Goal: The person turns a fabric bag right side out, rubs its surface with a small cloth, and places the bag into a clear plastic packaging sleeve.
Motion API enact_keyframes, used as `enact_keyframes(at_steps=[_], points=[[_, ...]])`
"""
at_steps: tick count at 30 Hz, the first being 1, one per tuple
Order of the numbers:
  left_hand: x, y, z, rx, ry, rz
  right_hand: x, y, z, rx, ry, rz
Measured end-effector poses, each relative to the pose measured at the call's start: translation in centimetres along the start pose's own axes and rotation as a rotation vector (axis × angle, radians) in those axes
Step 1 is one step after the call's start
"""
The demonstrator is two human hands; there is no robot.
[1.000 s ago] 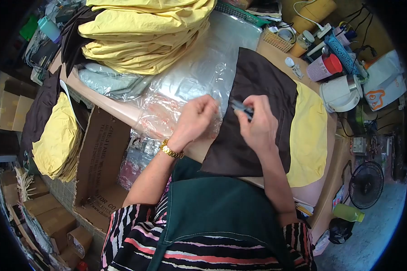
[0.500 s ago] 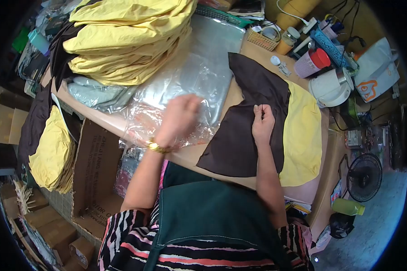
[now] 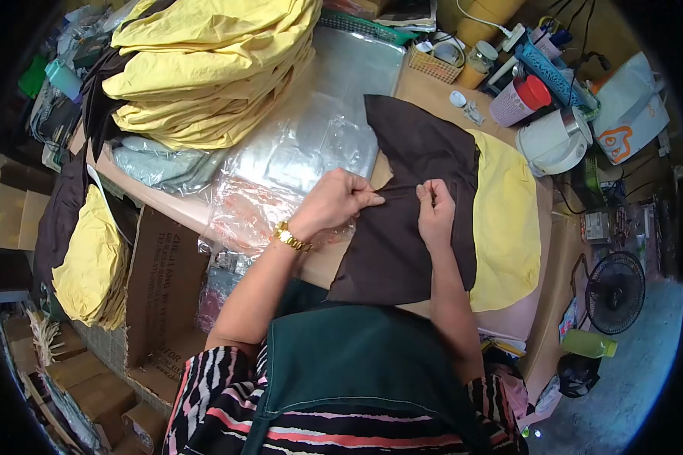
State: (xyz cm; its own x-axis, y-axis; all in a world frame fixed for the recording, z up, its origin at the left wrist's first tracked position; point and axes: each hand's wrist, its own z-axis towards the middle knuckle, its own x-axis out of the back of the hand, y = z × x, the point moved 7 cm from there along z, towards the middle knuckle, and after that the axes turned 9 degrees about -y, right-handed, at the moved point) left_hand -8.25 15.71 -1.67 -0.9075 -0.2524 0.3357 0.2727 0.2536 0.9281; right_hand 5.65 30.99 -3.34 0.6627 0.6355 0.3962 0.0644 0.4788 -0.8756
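A dark brown cloth piece (image 3: 391, 250) with a yellow cloth panel (image 3: 506, 227) along its right side lies spread on the table. My left hand (image 3: 340, 201), with a gold watch at the wrist, pinches at the brown cloth's left edge, thumb and forefinger together. Over the middle of the brown part, my right hand (image 3: 437, 216) is closed in a pinch. Whatever sits between its fingertips is too small to make out. A faint crease runs across the cloth between the two hands. Clear plastic bags (image 3: 281, 152) lie just beyond my left hand.
A tall stack of yellow cloth pieces (image 3: 212, 76) stands at the back left. More yellow cloth (image 3: 91, 262) hangs at the left beside an open cardboard box (image 3: 167, 288). Along the right are a white kettle (image 3: 550, 144), a pink cup (image 3: 512, 105) and a black fan (image 3: 616, 292).
My left hand has moved right from over the plastic bags to the brown cloth's edge, its fingers now pinched. My right hand stays pinched in nearly the same place.
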Motion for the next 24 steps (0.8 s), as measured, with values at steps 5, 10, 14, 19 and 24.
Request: enact_keyframes(at_steps=[5, 10, 14, 19, 24], points=[[1.7, -0.7, -2.5, 0.064, 0.048, -0.121, -0.1, 0.3, 0.1, 0.036, -0.009, 0.040], [-0.2, -3.3, -2.5, 0.070, 0.051, -0.714, -0.3, -4.0, 0.4, 0.052, -0.039, -0.241], [-2.5, -3.2, -3.0, -0.027, -0.129, -1.418, -1.7, -11.1, -0.3, 0.158, -0.194, -0.453], [-2.6, -2.5, -3.2, -0.156, -0.186, -1.512, -2.9, -15.0, -1.0, 0.375, -0.223, -0.659], [-2.7, -2.1, -3.3, -0.160, -0.180, -1.463, -3.6, -15.8, -0.7, 0.453, -0.224, -0.662]])
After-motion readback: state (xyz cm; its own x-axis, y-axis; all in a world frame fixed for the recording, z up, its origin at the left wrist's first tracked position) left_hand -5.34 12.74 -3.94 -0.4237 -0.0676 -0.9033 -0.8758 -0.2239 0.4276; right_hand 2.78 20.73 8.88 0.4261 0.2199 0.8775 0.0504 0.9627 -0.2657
